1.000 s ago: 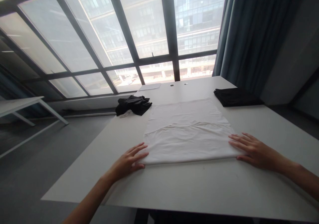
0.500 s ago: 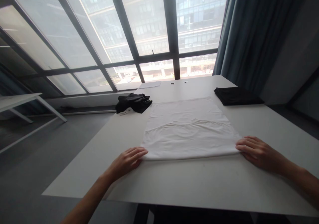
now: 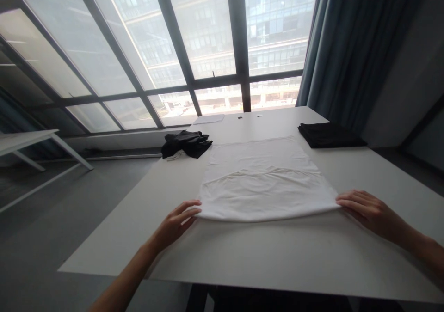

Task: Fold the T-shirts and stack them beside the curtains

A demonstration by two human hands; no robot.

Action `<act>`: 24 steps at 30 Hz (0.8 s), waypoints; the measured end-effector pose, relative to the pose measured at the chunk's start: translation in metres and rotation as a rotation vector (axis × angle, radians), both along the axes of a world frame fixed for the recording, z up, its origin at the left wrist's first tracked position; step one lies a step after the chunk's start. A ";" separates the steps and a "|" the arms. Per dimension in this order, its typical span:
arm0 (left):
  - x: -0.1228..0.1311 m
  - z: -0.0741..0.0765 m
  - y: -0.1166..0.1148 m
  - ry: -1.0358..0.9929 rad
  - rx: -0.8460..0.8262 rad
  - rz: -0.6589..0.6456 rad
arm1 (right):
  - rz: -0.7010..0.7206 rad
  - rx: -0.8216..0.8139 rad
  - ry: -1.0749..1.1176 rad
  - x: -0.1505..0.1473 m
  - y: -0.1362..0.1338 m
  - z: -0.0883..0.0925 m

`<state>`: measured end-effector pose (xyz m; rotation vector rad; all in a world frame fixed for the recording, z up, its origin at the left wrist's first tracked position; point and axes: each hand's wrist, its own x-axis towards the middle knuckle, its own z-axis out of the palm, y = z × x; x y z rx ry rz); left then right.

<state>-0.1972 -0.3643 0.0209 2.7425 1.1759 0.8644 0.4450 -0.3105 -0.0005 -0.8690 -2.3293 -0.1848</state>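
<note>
Fingertips of left hand (image 3: 175, 224) and right hand (image 3: 364, 208) at the 2 near corners of white cloth (image 3: 263, 182).
Cloth lies flat on grey table (image 3: 277, 256), long axis running away from the person. It is soft, rectangular, with 1 crosswise crease. Both hands equally close, fingers loosely extended; whether they pinch the cloth cannot be told. Crumpled black garment (image 3: 187, 144) off its far-left corner, folded black stack (image 3: 328, 135) off far-right.
</note>
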 end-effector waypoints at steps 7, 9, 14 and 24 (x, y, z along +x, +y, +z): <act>0.008 0.011 0.006 -0.152 -0.004 0.076 | -0.032 -0.077 0.175 -0.004 0.008 0.005; 0.005 0.017 0.004 -0.162 -0.009 0.130 | -0.054 -0.105 0.208 -0.004 0.004 0.011; -0.002 0.035 -0.004 -0.230 -0.049 0.311 | -0.229 -0.112 0.269 0.007 -0.009 0.022; 0.008 0.080 0.076 -0.659 -0.174 0.441 | -0.497 -0.136 0.551 -0.018 0.061 0.082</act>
